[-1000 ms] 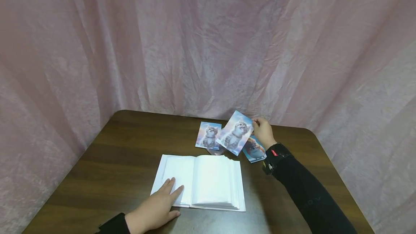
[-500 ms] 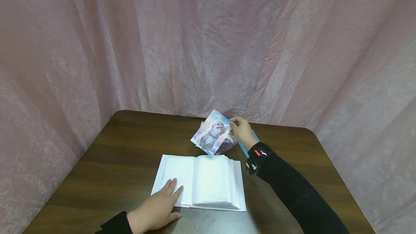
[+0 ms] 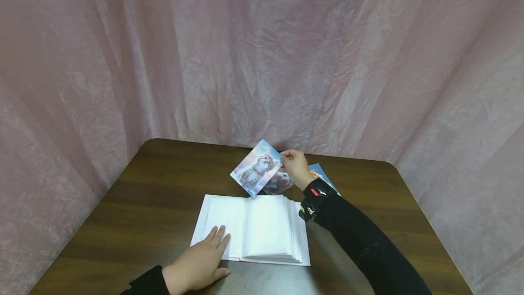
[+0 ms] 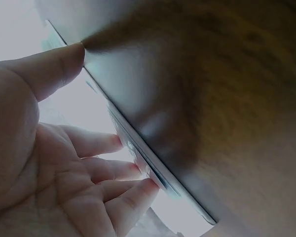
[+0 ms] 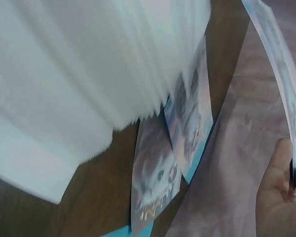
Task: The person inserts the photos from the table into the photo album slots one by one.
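A white photo album (image 3: 268,226) lies open on the table with blank-looking pages. My left hand (image 3: 198,261) rests on its left page, fingers spread and straight, thumb by the lower edge. In the left wrist view those fingertips (image 4: 145,185) meet the album near its edge. Beyond the album, my right hand (image 3: 297,167) pinches a kitten photo (image 3: 257,167) by its right corner. The held photo is tilted above the table and hides much of what lies under it. Another kitten photo (image 5: 190,128) shows beneath in the right wrist view, overlapping a grey animal photo (image 5: 155,180).
A blue-edged photo (image 3: 323,177) lies partly behind my right wrist. The brown wooden table (image 3: 155,195) has rounded far corners. Pink curtain (image 3: 245,58) hangs right behind its far edge.
My right hand has carried the kitten photo leftward, and it now covers the kitten photo that lay on the table. My left hand stays on the album page, almost unmoved.
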Demonstrator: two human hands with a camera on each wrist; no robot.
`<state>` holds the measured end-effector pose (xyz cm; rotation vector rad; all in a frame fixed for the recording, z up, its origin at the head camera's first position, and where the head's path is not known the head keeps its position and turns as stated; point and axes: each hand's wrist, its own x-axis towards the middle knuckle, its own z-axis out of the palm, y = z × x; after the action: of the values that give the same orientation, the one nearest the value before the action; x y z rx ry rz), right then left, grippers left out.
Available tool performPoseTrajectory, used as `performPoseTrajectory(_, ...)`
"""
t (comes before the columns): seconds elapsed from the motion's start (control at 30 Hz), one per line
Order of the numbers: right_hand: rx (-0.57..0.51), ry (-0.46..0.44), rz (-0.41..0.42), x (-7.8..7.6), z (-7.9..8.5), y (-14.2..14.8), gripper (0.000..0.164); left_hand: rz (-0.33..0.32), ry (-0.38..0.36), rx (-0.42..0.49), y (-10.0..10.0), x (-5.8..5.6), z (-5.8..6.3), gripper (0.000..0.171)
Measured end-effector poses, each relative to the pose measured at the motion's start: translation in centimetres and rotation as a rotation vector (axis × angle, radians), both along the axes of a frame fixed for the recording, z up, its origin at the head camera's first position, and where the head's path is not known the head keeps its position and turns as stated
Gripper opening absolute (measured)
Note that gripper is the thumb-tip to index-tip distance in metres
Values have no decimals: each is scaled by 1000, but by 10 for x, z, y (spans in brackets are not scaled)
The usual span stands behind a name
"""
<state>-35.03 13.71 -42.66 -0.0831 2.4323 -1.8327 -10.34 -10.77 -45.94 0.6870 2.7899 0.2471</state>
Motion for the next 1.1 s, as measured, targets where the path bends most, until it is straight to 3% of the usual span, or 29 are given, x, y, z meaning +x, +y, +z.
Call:
performPoseTrajectory(0.2, -93, -60, 2, 4, 1, -10, 24, 6, 3, 4, 2, 1, 1, 78)
performPoseTrajectory(0.6, -121, -125, 62, 15, -6, -24, 29, 3, 38, -40, 6, 5, -1, 78)
performPoseTrajectory(1.1, -136, -178, 102, 17, -18, -39, 33, 7, 45, -42, 8, 6, -1, 78)
